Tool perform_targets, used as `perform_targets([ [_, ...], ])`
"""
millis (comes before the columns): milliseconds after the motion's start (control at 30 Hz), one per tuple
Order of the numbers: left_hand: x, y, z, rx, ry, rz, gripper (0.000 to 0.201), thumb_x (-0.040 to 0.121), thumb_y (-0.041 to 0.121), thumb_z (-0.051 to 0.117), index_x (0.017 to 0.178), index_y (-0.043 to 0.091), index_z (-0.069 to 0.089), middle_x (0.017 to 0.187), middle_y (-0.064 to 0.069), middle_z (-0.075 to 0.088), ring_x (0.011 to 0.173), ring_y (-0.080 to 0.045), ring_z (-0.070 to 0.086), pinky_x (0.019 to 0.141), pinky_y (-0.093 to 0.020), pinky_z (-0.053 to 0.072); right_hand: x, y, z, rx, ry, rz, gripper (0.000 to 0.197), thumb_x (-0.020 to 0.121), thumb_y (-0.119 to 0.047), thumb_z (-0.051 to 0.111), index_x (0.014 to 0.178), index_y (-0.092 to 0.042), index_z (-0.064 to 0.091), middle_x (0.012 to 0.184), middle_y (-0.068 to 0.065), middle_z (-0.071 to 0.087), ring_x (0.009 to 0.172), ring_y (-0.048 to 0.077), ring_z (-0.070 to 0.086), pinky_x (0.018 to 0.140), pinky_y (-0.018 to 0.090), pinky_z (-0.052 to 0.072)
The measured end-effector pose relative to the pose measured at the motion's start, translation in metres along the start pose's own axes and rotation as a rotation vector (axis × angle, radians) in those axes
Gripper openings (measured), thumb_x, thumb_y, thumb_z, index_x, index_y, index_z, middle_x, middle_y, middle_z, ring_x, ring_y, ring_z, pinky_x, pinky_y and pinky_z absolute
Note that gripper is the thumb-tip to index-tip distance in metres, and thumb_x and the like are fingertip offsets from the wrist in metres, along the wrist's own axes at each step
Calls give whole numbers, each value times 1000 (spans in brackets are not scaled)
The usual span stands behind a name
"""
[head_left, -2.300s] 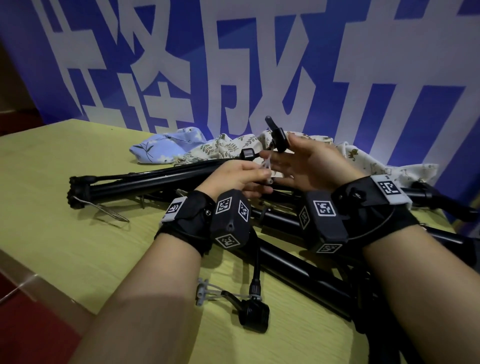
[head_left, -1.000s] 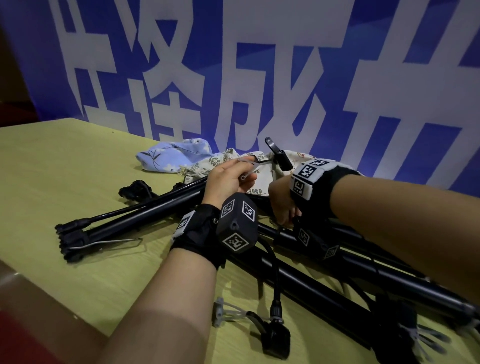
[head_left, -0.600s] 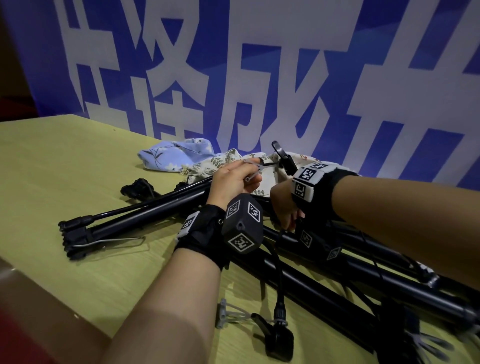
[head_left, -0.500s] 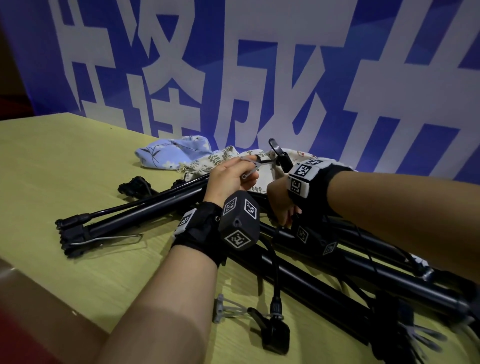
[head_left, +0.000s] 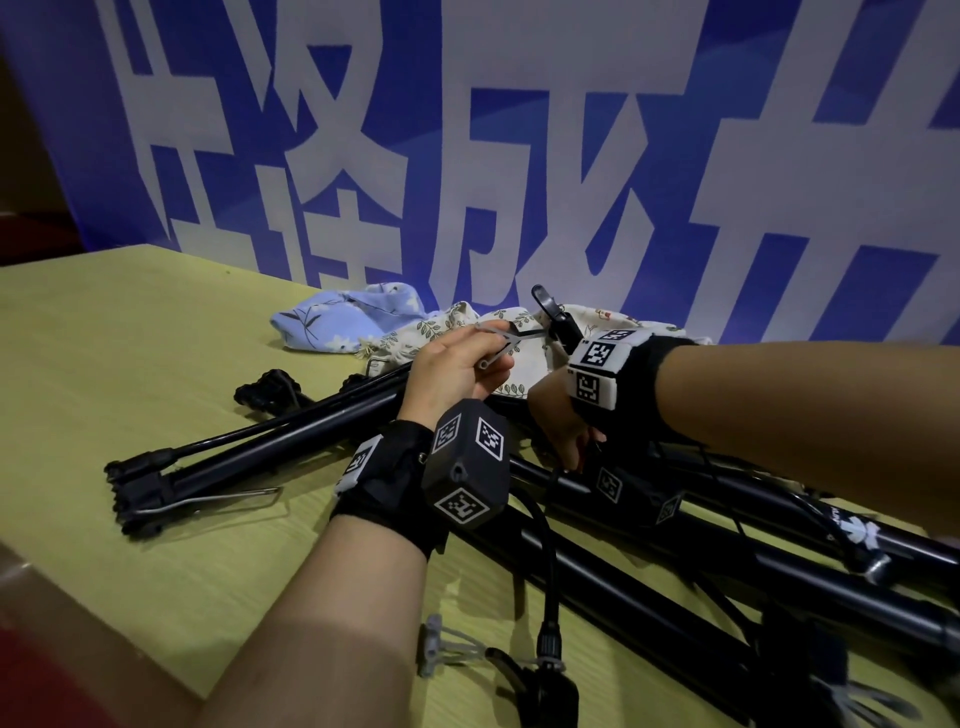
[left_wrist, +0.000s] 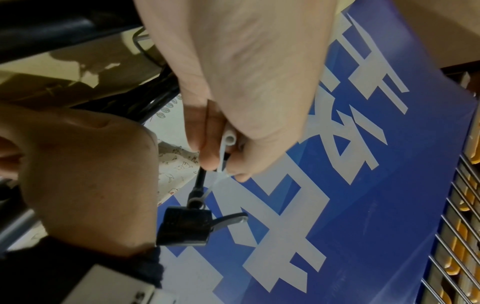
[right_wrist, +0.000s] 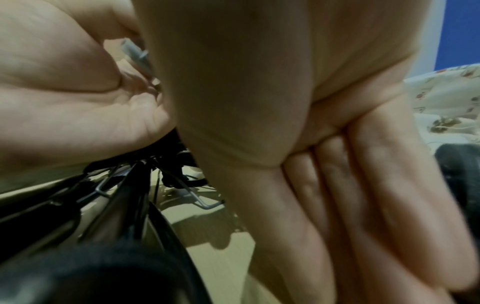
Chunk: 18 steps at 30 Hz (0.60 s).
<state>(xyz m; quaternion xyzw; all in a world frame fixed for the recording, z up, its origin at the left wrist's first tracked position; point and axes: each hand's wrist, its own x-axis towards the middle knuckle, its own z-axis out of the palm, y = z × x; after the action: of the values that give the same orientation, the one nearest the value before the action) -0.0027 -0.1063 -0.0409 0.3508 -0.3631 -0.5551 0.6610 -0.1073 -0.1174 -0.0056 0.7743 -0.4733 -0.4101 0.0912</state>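
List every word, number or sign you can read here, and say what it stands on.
"成": big white character on the blue banner; its neighbours are cut off, the left perhaps "择".
Wrist bands: square code markers, no words.
White print at right: too blurred to read.

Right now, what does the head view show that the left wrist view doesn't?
Head only: the blue floral cloth and a second nozzle head on the table. Left wrist only: a metal grille at the right edge. Both: the left hand pinching the pale plastic clip near the levered nozzle head, before the blue banner.
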Motion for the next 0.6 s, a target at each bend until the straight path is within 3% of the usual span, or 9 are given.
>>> perform_targets([
  [100,0,0,0,5,-4,-2,29,87,-2,59,69,14,75,67,-5,67,57,-12,60,57,-22,51,-2,2,0,-11,16,-24,38,95,-21,56,61,-12,40,28,2,43,19,-4,37,32,7,34],
  [200,1,0,0,13,-10,-2,25,87,-2,59,72,13,74,67,-4,67,58,-11,60,57,-22,52,-4,8,1,1,5,-76,35,94,-14,56,62,-13,42,34,-6,47,22,-6,40,31,7,34],
  [267,1,-1,1,21,-9,3,25,87,-2,58,73,12,74,66,-4,67,57,-11,60,57,-22,52,-2,7,1,-16,9,-99,35,95,-17,56,62,-13,42,41,-2,47,22,-6,40,33,6,35],
  [367,0,-1,1,30,-3,10,25,87,-2,58,73,12,73,64,-3,67,56,-11,60,57,-22,52,-2,5,1,-8,9,-74,37,96,-17,53,61,-12,41,22,-4,38,22,-6,39,37,4,36],
  [433,0,-1,0,31,1,10,26,87,-2,59,72,13,74,65,-3,67,57,-11,60,57,-22,51,-5,3,0,-39,-3,-85,39,97,-8,48,60,-14,39,25,3,41,22,-8,38,44,3,38],
  [500,1,-1,0,29,4,10,26,86,-1,59,71,14,74,65,-4,67,58,-11,60,58,-22,51,1,-2,2,-43,-32,-71,42,100,-3,40,60,-14,34,48,20,59,23,-9,38,48,5,40],
  [533,0,-1,0,30,4,10,25,86,-1,59,72,14,74,65,-4,66,58,-11,60,59,-23,52,3,-6,3,-66,-49,-58,43,101,-5,37,60,-14,32,60,20,64,25,-8,41,47,5,40],
  [600,0,-2,0,31,-2,9,23,87,-1,59,74,13,74,65,-4,66,58,-11,60,60,-23,52,5,-7,4,44,-78,27,43,102,-11,39,60,-12,34,52,-1,62,37,-8,49,40,5,37],
])
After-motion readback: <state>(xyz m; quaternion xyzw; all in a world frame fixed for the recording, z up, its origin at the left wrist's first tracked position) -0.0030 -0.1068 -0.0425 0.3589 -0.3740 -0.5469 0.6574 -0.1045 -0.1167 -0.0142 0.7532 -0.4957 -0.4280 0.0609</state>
